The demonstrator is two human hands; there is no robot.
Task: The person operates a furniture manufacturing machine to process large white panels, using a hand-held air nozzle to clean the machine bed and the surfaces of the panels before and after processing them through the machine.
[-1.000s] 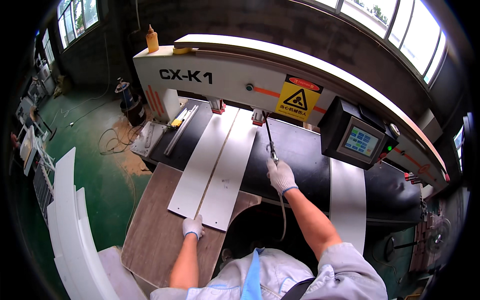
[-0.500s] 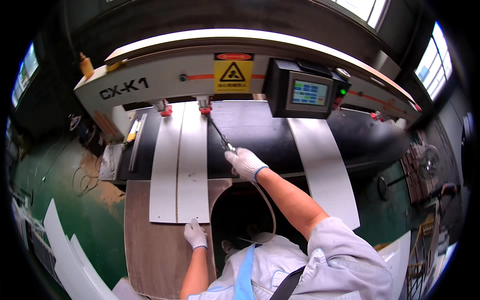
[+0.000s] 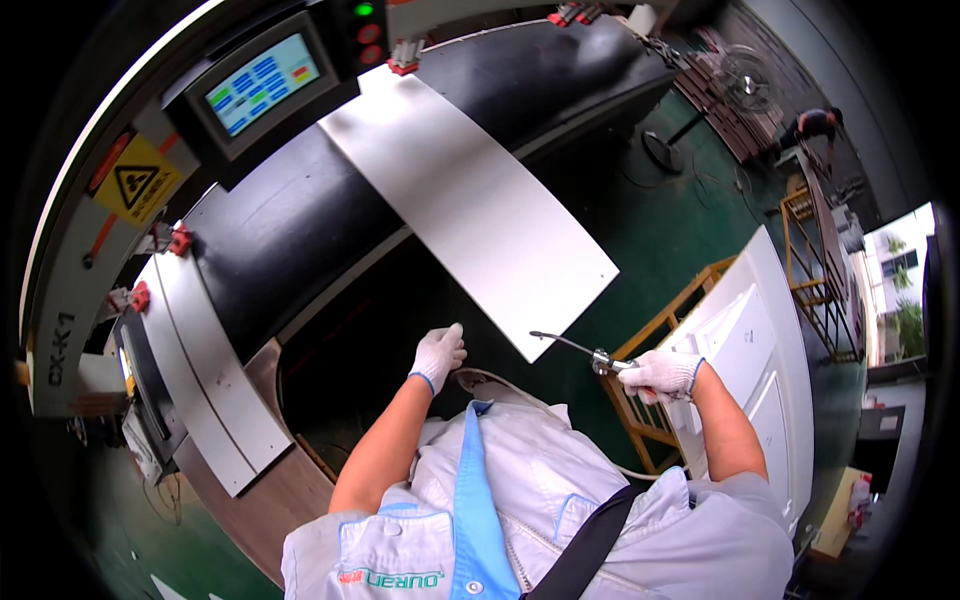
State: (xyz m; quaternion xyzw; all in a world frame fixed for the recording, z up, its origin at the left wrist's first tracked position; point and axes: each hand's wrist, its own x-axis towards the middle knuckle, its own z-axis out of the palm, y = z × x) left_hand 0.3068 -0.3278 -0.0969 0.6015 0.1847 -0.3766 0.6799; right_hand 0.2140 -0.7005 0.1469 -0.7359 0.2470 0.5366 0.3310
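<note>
My right hand (image 3: pixel 664 376), in a white knitted glove, is closed around an air blow gun (image 3: pixel 603 362) with a long thin bent nozzle. The nozzle points left, its tip by the near end of a wide white panel (image 3: pixel 480 210); I cannot tell whether it touches. A pale hose (image 3: pixel 625 471) loops in front of my body. My left hand (image 3: pixel 439 357), gloved too, hovers left of the panel's near end, fingers curled together with nothing seen in them. Farther left, two narrow white panels (image 3: pixel 205 370) lie side by side, under red-tipped clamps (image 3: pixel 180 240) at their far ends.
A machine beam with a touchscreen (image 3: pixel 262 84) spans the black bed (image 3: pixel 270 235). A brown board (image 3: pixel 250 510) supports the narrow panels' near ends. White panels (image 3: pixel 745 345) lean on a yellow frame (image 3: pixel 640 430) at right. Beyond are a floor fan (image 3: pixel 745 80) and another person (image 3: pixel 815 125).
My view has turned to the right. The blow gun has moved from the narrow panels' clamps to the wide panel's near end. My left hand has come off the narrow panels.
</note>
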